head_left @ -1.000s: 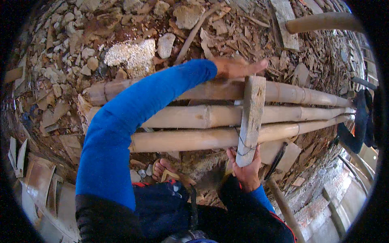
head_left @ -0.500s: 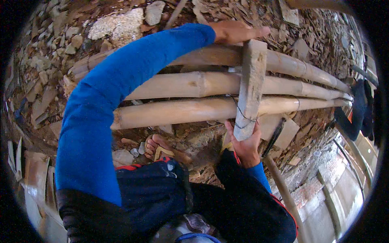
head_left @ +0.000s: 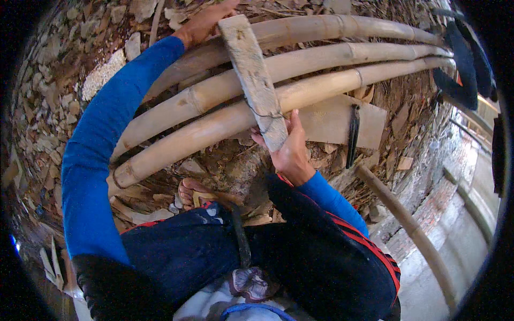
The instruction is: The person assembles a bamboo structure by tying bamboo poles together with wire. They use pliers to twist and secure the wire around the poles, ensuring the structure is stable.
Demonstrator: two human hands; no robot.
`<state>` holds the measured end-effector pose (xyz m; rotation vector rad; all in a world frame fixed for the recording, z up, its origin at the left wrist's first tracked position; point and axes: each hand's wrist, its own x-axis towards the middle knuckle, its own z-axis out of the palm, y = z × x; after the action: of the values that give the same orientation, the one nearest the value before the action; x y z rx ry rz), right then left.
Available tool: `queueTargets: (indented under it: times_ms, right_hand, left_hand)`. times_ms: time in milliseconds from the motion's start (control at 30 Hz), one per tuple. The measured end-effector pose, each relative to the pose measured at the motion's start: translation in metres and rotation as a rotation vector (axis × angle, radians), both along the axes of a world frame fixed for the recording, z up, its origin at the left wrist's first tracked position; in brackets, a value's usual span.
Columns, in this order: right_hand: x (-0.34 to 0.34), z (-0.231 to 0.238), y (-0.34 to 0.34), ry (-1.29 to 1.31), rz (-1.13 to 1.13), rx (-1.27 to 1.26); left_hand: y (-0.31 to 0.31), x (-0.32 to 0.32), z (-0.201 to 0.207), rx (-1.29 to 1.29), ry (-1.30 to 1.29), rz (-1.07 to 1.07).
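A short, rough wooden batten [head_left: 254,80] lies crosswise over three bamboo poles [head_left: 214,91]. Thin dark wire [head_left: 267,115] loops around its lower part, beside the nearest pole. My right hand [head_left: 292,152] grips the batten's near end, thumb on the right side and fingers partly hidden on the left. At the far end, my left hand [head_left: 206,24] reaches over the farthest pole with fingers stretched out beside the wood. Part of that hand is cut by the picture's upper edge.
Stones and dry debris [head_left: 48,101] cover the ground at left. A flat board [head_left: 337,120] with a black tool-like object [head_left: 353,136] lies right of my right hand. A loose pole [head_left: 407,230] slants at lower right. Dark cloth [head_left: 460,75] hangs near the poles' right ends.
The batten and both hands now appear farther left and higher, with the batten tilted the other way. The whole view has shifted and turned too. My right hand keeps its grip.
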<state>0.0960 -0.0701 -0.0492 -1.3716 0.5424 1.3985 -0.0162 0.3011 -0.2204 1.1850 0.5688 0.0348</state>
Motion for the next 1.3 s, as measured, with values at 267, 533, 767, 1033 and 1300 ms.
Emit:
queueTargets:
  times_ms: [267, 533, 767, 1033, 1300]
  right_hand:
    - [0.007, -0.052, -0.017, -0.100, 0.142, -0.025]
    - [0.125, -0.011, -0.079, -0.473, 0.535, 0.210]
    - [0.262, -0.045, -0.205, -1.658, 0.948, -0.623]
    - [0.261, -0.068, -0.233, -1.530, 1.065, -0.673]
    - [0.179, 0.057, -0.170, -0.865, 0.924, -0.127]
  left_hand:
    - [0.010, 0.015, 0.035, 0.114, -0.138, -0.009]
    - [-0.052, 0.029, 0.139, 0.035, 0.078, 0.005]
    - [-0.007, 0.004, 0.067, 0.431, 0.031, -0.106]
    - [-0.054, 0.032, 0.128, 0.040, 0.058, 0.023]
    - [-0.038, -0.011, 0.132, 0.703, -0.070, -0.252]
